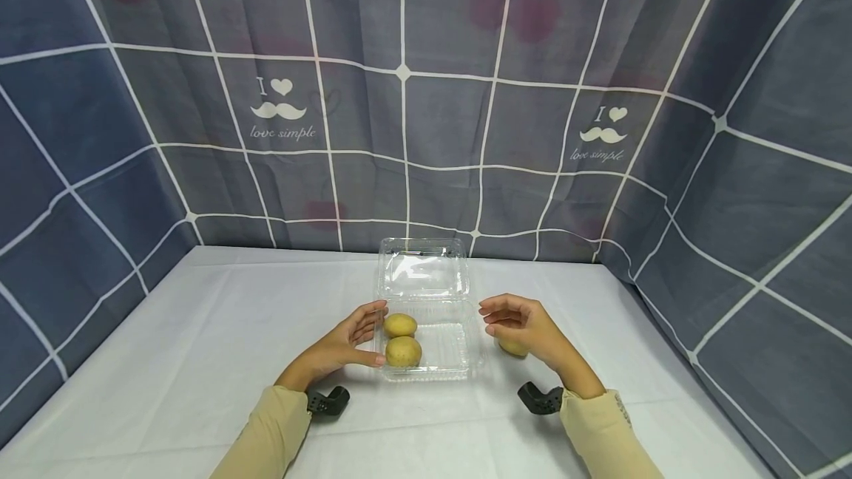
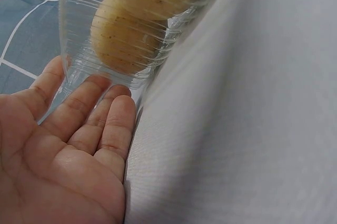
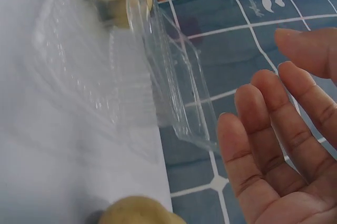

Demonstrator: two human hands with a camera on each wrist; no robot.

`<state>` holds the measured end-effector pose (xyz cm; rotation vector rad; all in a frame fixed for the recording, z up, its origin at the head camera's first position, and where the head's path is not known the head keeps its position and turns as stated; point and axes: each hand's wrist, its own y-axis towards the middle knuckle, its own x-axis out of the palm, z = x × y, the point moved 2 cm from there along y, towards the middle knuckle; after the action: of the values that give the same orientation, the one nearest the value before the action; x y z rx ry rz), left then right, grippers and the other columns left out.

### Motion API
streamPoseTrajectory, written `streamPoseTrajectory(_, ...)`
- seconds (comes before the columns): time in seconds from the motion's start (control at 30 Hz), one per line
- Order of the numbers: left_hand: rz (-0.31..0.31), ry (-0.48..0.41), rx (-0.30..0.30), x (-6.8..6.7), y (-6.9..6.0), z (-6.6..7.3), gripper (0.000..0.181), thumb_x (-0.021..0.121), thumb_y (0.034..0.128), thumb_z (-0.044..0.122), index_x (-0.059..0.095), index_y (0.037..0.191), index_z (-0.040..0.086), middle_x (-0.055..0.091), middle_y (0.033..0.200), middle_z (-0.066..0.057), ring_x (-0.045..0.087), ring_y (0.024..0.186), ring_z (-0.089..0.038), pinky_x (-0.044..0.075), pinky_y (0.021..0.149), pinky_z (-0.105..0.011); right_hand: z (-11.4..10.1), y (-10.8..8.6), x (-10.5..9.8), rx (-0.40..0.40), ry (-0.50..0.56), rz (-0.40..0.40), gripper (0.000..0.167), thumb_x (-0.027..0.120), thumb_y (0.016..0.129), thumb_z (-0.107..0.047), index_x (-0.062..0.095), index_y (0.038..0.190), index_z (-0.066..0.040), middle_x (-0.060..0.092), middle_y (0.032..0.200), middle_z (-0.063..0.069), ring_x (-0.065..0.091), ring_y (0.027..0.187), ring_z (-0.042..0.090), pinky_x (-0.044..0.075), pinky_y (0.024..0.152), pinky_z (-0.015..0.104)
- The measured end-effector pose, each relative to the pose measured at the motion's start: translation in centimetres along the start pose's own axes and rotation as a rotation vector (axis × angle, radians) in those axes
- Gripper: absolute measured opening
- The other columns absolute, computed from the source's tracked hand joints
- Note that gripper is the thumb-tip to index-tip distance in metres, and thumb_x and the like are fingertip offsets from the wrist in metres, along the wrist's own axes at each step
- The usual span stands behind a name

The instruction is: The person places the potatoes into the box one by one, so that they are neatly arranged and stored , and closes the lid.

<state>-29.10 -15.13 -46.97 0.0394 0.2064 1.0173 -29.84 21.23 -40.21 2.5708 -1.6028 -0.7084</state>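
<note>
Steadying the clear box [image 1: 442, 346] looks wise: left grip [image 1: 341, 346] spread at its left side, beside two potatoes [image 1: 403, 352] within; right grip [image 1: 522, 325] parted, empty, should cup the third potato [image 1: 513, 348], right of box, gently.

Backdrop: a grey-blue fabric curtain with a white line grid [image 1: 439, 117] rises beyond the left hand [image 1: 339, 346] and the right hand [image 1: 529, 325] and continues along the outer side of each. White diamonds [image 1: 403, 72] mark some line crossings. A white printed motif of lettering, heart and moustache [image 1: 278, 109] lies beyond the left hand; a matching motif [image 1: 602, 135] lies beyond and rightward of the right hand. Faint, rounded reddish patches [image 1: 515, 12] show farther up. A flat, white cloth-covered table [image 1: 200, 390] extends beneath both hands.
</note>
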Motion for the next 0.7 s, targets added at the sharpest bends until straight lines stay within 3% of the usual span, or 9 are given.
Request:
streamPoseTrajectory(0.1, -0.001, 0.000, -0.002, 0.0, 0.0, 0.0, 0.108, 0.090, 0.0878, 0.008, 0.019, 0.167, -0.008, 0.023, 0.172, -0.035, 0.022, 0.159, -0.054, 0.024, 0.130, -0.062, 0.3, -0.1, -0.6, 0.004, 0.003, 0.011, 0.037, 0.076, 0.096, 0.003, 0.065, 0.129, 0.017, 0.070, 0.126, 0.031, 0.073, 0.108, 0.018, 0.059, 0.095, 0.022)
streamPoseTrajectory(0.33, -0.002, -0.011, -0.002, 0.0, 0.0, 0.0, 0.109, 0.090, 0.0873, 0.008, 0.018, 0.167, -0.008, 0.023, 0.172, -0.035, 0.022, 0.159, -0.054, 0.023, 0.130, -0.062, 1.2, -0.4, -1.6, 0.018, 0.003, 0.043, 0.037, 0.078, 0.097, 0.000, 0.067, 0.129, 0.014, 0.077, 0.118, 0.003, 0.074, 0.106, 0.015, 0.060, 0.094, 0.021)
streamPoseTrajectory(0.53, -0.003, -0.006, -0.001, 0.0, 0.0, 0.0, 0.109, 0.090, 0.0875, 0.009, 0.018, 0.167, -0.008, 0.023, 0.172, -0.035, 0.022, 0.159, -0.054, 0.023, 0.130, -0.063, 1.9, -0.5, -2.1, 0.056, 0.007, 0.062, 0.037, 0.075, 0.097, 0.002, 0.066, 0.130, 0.015, 0.074, 0.121, 0.020, 0.073, 0.105, 0.013, 0.059, 0.094, 0.020)
streamPoseTrajectory(0.7, -0.001, -0.004, -0.004, 0.0, 0.0, 0.0, 0.109, 0.090, 0.0875, 0.009, 0.018, 0.167, -0.008, 0.023, 0.172, -0.034, 0.022, 0.159, -0.054, 0.023, 0.130, -0.063, 2.2, -0.8, -2.6, 0.039, -0.007, 0.069, 0.037, 0.074, 0.098, 0.003, 0.063, 0.131, 0.018, 0.071, 0.123, 0.032, 0.073, 0.103, 0.011, 0.060, 0.092, 0.020)
